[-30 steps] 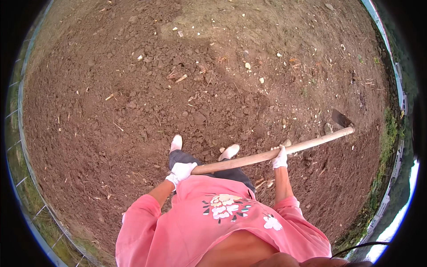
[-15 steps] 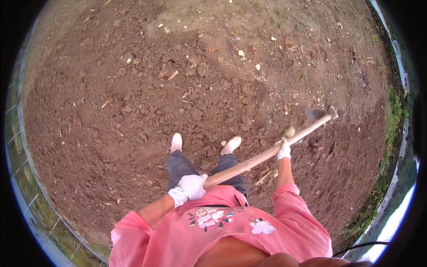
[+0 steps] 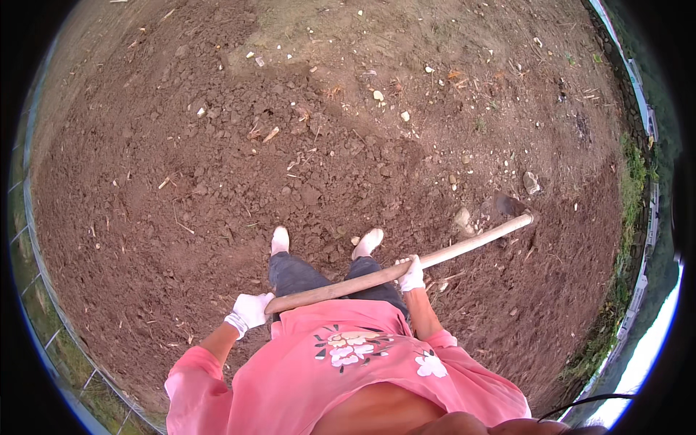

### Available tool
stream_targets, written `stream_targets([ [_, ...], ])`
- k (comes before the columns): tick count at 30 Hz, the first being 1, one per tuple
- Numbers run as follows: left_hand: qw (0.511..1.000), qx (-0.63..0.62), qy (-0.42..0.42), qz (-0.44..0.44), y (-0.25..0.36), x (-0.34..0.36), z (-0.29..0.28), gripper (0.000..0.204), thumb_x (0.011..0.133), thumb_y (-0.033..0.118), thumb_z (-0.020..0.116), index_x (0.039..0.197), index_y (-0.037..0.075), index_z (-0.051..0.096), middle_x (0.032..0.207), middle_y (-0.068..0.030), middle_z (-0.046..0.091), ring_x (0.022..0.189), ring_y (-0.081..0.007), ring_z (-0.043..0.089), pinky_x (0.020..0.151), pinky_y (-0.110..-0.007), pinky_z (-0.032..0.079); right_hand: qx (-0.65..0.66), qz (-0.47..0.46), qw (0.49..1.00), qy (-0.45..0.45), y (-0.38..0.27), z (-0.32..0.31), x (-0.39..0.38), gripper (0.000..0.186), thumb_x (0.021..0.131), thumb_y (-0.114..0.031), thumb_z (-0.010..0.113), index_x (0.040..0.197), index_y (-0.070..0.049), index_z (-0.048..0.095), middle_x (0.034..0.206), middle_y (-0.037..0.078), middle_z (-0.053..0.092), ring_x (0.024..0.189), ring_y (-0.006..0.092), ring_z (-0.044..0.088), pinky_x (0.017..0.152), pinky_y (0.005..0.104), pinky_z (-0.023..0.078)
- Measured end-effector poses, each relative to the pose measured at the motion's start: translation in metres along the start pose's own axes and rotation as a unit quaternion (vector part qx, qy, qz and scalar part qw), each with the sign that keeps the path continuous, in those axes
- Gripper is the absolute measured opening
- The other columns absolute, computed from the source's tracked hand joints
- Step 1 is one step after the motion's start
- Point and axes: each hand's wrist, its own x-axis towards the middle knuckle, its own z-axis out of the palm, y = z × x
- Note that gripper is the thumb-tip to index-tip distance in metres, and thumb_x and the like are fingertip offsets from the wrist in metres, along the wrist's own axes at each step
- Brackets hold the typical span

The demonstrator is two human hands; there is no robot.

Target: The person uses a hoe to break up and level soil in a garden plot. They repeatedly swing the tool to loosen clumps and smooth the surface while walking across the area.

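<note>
A hoe (image 3: 341, 287) with a long wooden handle slants across in front of my body. Its dark blade (image 3: 509, 205) is down at the soil on the right, partly sunk or hidden behind clods. My left hand (image 3: 251, 309), in a white glove, is closed round the handle's butt end at my left hip. Further up the shaft, my right hand (image 3: 412, 273), also white-gloved, grips it from below with the thumb side showing. Pale stones (image 3: 462, 217) and a grey stone (image 3: 531, 183) lie beside the blade.
My pale shoes (image 3: 367, 243) stand on loose brown soil (image 3: 217, 174) strewn with clods, straw and small stones. Smoother, paler ground (image 3: 406, 43) lies ahead. Green weeds (image 3: 634, 174) line the right edge, and a wire fence (image 3: 32, 283) curves along the left.
The hoe has been drawn left and toward me, its blade dropping to the soil. Both hands moved left with it. A grey stone now shows beside the blade.
</note>
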Motion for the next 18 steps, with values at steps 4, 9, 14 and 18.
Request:
stream_targets([
  [4, 0.991, -0.060, 0.096, 0.069, 0.037, 0.090, 0.003, 0.020, 0.074, 0.029, 0.052, 0.085, 0.012, 0.052, 0.073, -0.0072, 0.059, 0.062, -0.0295, 0.059, 0.052, -0.038, 0.045, -0.003, -0.151, 0.987, -0.050, -0.120, 0.037, -0.024, 0.012, 0.076, -0.014, 0.055, 0.070, -0.009, 0.046, 0.058, 0.002, 0.042, 0.054, 0.0182, 0.045, 0.058, 0.0342, 0.045],
  [9, 0.979, -0.134, 0.104, 0.117, 0.144, 0.135, -0.047, 0.015, 0.075, 0.022, 0.049, 0.084, 0.010, 0.051, 0.065, -0.0100, 0.059, 0.059, -0.0314, 0.058, 0.052, -0.041, 0.045, -0.088, -0.287, 0.952, -0.062, -0.272, 0.062, -0.050, 0.022, 0.076, -0.027, 0.061, 0.080, -0.009, 0.048, 0.062, 0.002, 0.046, 0.057, 0.0173, 0.048, 0.057, 0.0332, 0.045],
  [14, 0.983, -0.140, 0.074, 0.091, 0.173, 0.118, -0.060, 0.020, 0.071, 0.020, 0.053, 0.086, 0.007, 0.049, 0.062, -0.0134, 0.058, 0.057, -0.0321, 0.058, 0.050, -0.043, 0.045, -0.135, -0.282, 0.947, -0.075, -0.282, 0.072, 0.001, 0.020, 0.076, -0.022, 0.059, 0.069, -0.009, 0.046, 0.055, 0.002, 0.045, 0.050, 0.0160, 0.046, 0.050, 0.0279, 0.042],
  [18, 0.990, -0.110, -0.075, -0.054, 0.124, 0.043, -0.079, 0.025, 0.069, 0.022, 0.056, 0.086, 0.005, 0.049, 0.065, -0.0158, 0.059, 0.061, -0.0350, 0.059, 0.054, -0.045, 0.045, -0.128, -0.117, 0.983, -0.065, -0.105, 0.069, 0.063, 0.014, 0.078, -0.017, 0.056, 0.073, -0.006, 0.048, 0.057, 0.005, 0.047, 0.050, 0.0183, 0.047, 0.050, 0.0302, 0.044],
])
